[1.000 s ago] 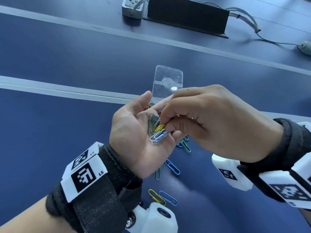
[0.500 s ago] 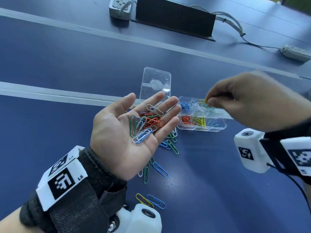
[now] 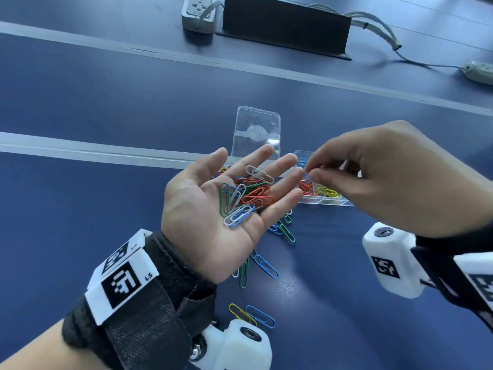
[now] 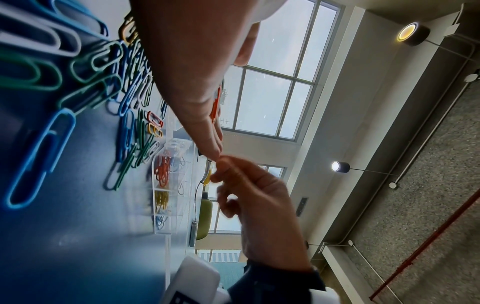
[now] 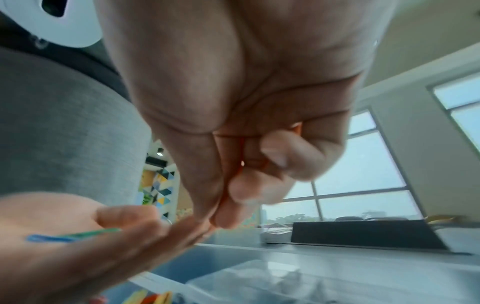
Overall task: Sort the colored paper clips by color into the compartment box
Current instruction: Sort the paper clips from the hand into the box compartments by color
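Note:
My left hand lies palm up above the blue table, fingers nearly straight, with a heap of red, green, blue and white paper clips resting on it. My right hand hovers just right of the left fingertips. Its fingers are curled, thumb and forefinger nearly meet, and no clip shows between them. Partly hidden behind both hands is the clear compartment box, with red, yellow and blue clips in separate cells. More loose clips lie on the table under the left hand.
The box's clear lid lies behind the left fingers. A yellow and a blue clip sit near my left wrist. A power strip, a black stand and a cabled adapter line the far edge.
My right hand pinched a yellow clip from the left palm, carried it right over the box, and has come back to the left fingertips without it. The left hand stayed palm up.

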### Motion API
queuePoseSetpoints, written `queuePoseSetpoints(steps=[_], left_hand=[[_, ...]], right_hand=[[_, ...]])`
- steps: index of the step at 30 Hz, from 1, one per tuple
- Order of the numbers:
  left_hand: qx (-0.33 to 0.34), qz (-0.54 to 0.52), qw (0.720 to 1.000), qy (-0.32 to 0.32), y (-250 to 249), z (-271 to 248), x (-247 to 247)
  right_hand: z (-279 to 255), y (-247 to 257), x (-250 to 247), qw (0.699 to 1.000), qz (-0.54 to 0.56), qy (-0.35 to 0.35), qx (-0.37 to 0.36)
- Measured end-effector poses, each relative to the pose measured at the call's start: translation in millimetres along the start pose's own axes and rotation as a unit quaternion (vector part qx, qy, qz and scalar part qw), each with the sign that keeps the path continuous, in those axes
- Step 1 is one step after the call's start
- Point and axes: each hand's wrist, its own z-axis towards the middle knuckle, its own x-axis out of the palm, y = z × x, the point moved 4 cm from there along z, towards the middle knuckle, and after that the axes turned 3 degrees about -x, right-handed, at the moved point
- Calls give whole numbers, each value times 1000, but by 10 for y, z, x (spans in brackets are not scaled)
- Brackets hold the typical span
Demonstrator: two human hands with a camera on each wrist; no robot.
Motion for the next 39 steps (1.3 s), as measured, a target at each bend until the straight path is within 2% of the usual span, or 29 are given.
queuePoseSetpoints(steps=[3,5,7,14,19,22,26,28,34,39], left_hand=[[11,-2,1000,-2,-34,3,-9],[13,-8,1000,2,-57,7,-12],[10,-5,1000,9,-49,13,-11],[3,-18,999,43,9,0,9],[5,-16,998,57,19,13,4],[14,-10,999,47,15,17,2],[14,-10,999,49,5,4,-6],[-7,-23,997,71,18,4,-27],[-15,-66,994,91,6,24,-17],[2,-64,996,68,21,20,-42]], right_hand=[[15,179,-13,996,4,-50,-67],[28,220,-30,991,26,-104,-83],[54,269,-9,987,44,-125,-91],[194,377,192,997,16,-22,-71],[189,410,171,994,22,-47,-96],[191,434,111,987,34,-65,-140],[185,518,175,973,46,31,-222],[188,513,235,971,20,61,-229],[170,488,248,972,9,42,-232],[147,496,191,972,27,6,-235]])
